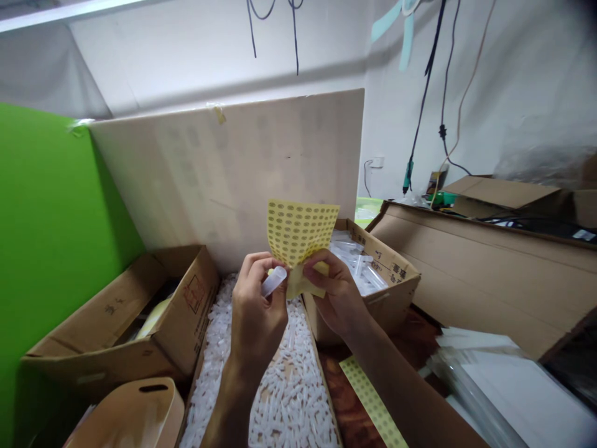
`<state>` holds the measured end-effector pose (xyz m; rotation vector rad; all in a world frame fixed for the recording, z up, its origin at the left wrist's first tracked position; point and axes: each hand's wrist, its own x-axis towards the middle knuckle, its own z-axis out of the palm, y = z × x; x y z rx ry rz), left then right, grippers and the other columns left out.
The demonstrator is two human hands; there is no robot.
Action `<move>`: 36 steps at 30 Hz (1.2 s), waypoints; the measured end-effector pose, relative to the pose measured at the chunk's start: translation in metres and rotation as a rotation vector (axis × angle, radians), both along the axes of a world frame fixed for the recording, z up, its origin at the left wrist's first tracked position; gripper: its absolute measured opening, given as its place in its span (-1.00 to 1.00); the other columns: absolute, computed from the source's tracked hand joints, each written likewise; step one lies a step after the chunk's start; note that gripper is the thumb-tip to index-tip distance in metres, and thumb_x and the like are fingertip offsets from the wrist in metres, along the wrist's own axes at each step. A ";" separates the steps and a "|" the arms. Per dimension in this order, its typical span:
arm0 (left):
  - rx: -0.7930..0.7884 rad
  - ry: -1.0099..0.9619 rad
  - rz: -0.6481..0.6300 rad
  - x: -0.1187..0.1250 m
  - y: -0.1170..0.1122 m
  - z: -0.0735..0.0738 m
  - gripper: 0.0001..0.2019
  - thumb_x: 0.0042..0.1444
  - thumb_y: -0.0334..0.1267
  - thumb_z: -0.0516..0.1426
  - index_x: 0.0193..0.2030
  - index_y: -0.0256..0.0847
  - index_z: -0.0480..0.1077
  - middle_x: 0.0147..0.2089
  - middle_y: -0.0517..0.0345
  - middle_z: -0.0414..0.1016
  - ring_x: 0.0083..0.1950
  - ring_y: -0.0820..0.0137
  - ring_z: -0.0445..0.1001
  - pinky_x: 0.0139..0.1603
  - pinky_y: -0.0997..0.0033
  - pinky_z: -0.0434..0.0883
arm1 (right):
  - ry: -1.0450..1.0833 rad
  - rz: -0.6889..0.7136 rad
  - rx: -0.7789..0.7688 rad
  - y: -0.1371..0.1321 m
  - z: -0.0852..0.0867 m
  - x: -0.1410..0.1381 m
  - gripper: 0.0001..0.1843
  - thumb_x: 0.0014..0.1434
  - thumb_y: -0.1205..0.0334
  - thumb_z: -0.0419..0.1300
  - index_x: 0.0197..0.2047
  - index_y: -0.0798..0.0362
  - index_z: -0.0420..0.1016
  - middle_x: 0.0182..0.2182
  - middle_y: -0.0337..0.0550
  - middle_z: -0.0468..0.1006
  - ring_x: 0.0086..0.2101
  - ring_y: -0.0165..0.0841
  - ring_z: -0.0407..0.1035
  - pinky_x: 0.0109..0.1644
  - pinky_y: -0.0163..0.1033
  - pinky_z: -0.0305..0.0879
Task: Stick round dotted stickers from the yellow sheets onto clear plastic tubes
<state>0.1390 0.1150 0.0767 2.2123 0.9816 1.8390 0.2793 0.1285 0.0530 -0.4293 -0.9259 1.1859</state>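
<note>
left hand (256, 311) — grip pinches clear tube (273, 280) | right hand (333, 292) — grip holds yellow sticker sheet (301, 233) at 12 o'clock, beside tube for labelling | tube tray (289, 398) at 6 o'clock

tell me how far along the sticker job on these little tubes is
Done: cannot tell, since no labelled tubes can be picked out. In hand: the left hand holds one small tube, the right hand a yellow sticker sheet. Left: the tray of white tubes looks full, with a spare sticker strip.
</note>
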 end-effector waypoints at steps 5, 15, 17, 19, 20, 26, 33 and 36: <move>-0.032 -0.003 -0.047 0.000 0.000 0.002 -0.95 0.31 -0.34 0.15 -0.22 -0.19 0.40 -0.15 0.09 0.42 -0.12 0.37 0.45 -0.09 0.45 0.44 | -0.027 -0.017 0.030 0.000 0.000 0.000 -0.80 -0.06 0.23 0.46 -0.43 -0.02 0.50 -0.40 -0.28 0.56 -0.39 -0.37 0.42 -0.30 -0.26 0.37; -0.180 -0.044 -0.126 -0.001 -0.003 0.004 -0.88 0.33 -0.24 0.15 -0.24 -0.18 0.42 -0.14 0.11 0.43 -0.12 0.39 0.46 -0.10 0.48 0.43 | -0.697 -0.381 0.246 -0.016 0.017 0.021 -0.90 0.20 0.20 0.31 -0.21 -0.03 0.64 -0.24 -0.21 0.64 -0.21 -0.30 0.49 -0.15 -0.22 0.39; -0.192 -0.046 -0.131 -0.001 -0.002 0.003 -0.88 0.33 -0.23 0.15 -0.24 -0.19 0.42 -0.14 0.11 0.43 -0.12 0.39 0.45 -0.11 0.48 0.43 | -0.762 -0.427 0.296 -0.020 0.022 0.023 -0.91 0.21 0.19 0.31 -0.22 -0.02 0.62 -0.27 -0.22 0.65 -0.24 -0.31 0.50 -0.15 -0.21 0.39; -0.196 -0.044 -0.131 0.000 -0.002 0.003 -0.88 0.33 -0.24 0.16 -0.25 -0.19 0.42 -0.15 0.12 0.44 -0.13 0.39 0.46 -0.12 0.48 0.43 | -0.795 -0.464 0.341 -0.022 0.024 0.023 -0.93 0.21 0.21 0.31 -0.23 -0.01 0.61 -0.29 -0.23 0.65 -0.25 -0.32 0.51 -0.13 -0.21 0.38; -0.196 -0.041 -0.132 0.001 -0.002 0.003 -0.88 0.33 -0.24 0.16 -0.25 -0.19 0.41 -0.16 0.12 0.44 -0.14 0.39 0.45 -0.13 0.48 0.43 | -0.806 -0.476 0.357 -0.022 0.025 0.023 -0.94 0.21 0.22 0.31 -0.24 0.00 0.60 -0.30 -0.24 0.65 -0.26 -0.33 0.51 -0.13 -0.22 0.38; -0.211 -0.022 -0.138 0.001 -0.001 0.003 -0.88 0.34 -0.24 0.15 -0.24 -0.18 0.42 -0.17 0.16 0.44 -0.16 0.42 0.44 -0.12 0.48 0.41 | -0.828 -0.483 0.384 -0.022 0.024 0.023 -0.96 0.22 0.26 0.30 -0.29 0.03 0.58 -0.34 -0.27 0.65 -0.29 -0.38 0.52 -0.15 -0.27 0.38; -0.221 -0.017 -0.137 -0.001 -0.001 0.001 -0.89 0.34 -0.23 0.16 -0.24 -0.17 0.42 -0.17 0.18 0.44 -0.16 0.43 0.44 -0.12 0.49 0.41 | -0.842 -0.459 0.400 -0.022 0.024 0.023 -0.96 0.21 0.30 0.29 -0.30 0.04 0.57 -0.35 -0.28 0.64 -0.30 -0.41 0.51 -0.15 -0.31 0.37; -0.200 -0.013 -0.149 -0.001 0.000 0.002 -0.90 0.32 -0.25 0.18 -0.24 -0.16 0.43 -0.17 0.18 0.44 -0.14 0.43 0.45 -0.08 0.49 0.42 | -0.844 -0.463 0.399 -0.021 0.024 0.024 -0.96 0.21 0.30 0.29 -0.31 0.04 0.56 -0.35 -0.28 0.63 -0.30 -0.41 0.51 -0.16 -0.31 0.37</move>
